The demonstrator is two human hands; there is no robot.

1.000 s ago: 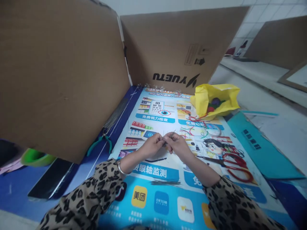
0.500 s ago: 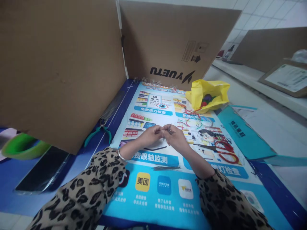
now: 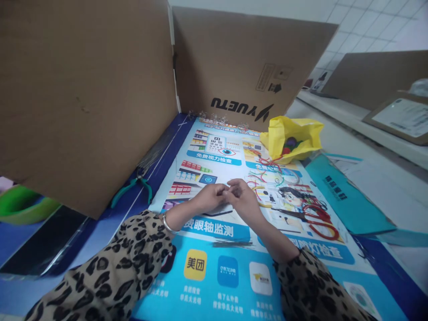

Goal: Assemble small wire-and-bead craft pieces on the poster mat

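Above the middle of a printed poster, my left hand (image 3: 211, 197) and my right hand (image 3: 243, 199) meet at the fingertips. Both are closed in a pinch; whatever lies between the fingers is too small to make out. Just nearer to me, a small bundle of thin wires (image 3: 232, 244) rests on the poster (image 3: 214, 281). Red-handled scissors (image 3: 317, 219) lie to the right of my right hand. Pliers with teal handles (image 3: 135, 187) lie to the left, their jaws beside a bunch of long thin wires (image 3: 155, 149).
Cardboard panels (image 3: 254, 62) stand at the back and left. A yellow bag (image 3: 294, 138) holds coloured balls, with cords (image 3: 272, 167) lying before it. Small wire pieces (image 3: 219, 120) line the back. A teal folder (image 3: 347, 191) lies right; a green tape roll (image 3: 26, 207) and phone (image 3: 43, 240) lie left.
The view has shifted slightly. My hands stay together at the fingertips, and my right index finger looks a little more raised. Nothing on the poster has visibly moved.
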